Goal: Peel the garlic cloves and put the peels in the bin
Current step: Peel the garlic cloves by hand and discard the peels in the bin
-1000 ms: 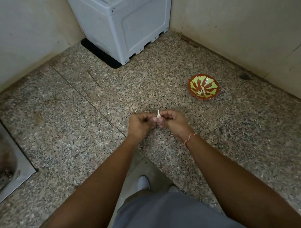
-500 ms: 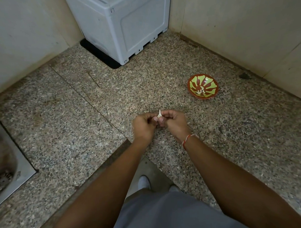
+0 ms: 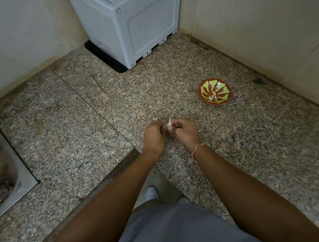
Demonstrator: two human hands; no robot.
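Left hand and right hand both pinch the clove. We judge it light, slippery, its skin papery; grip the tip.

No readable text, label, brand, number or sign anywhere in frame. Grey plastic box at upper centre: plain panels, no lettering. Patterned bowl at right: only green and red decoration, no writing. Small mark on sink rim at lower left, too blurred to read.
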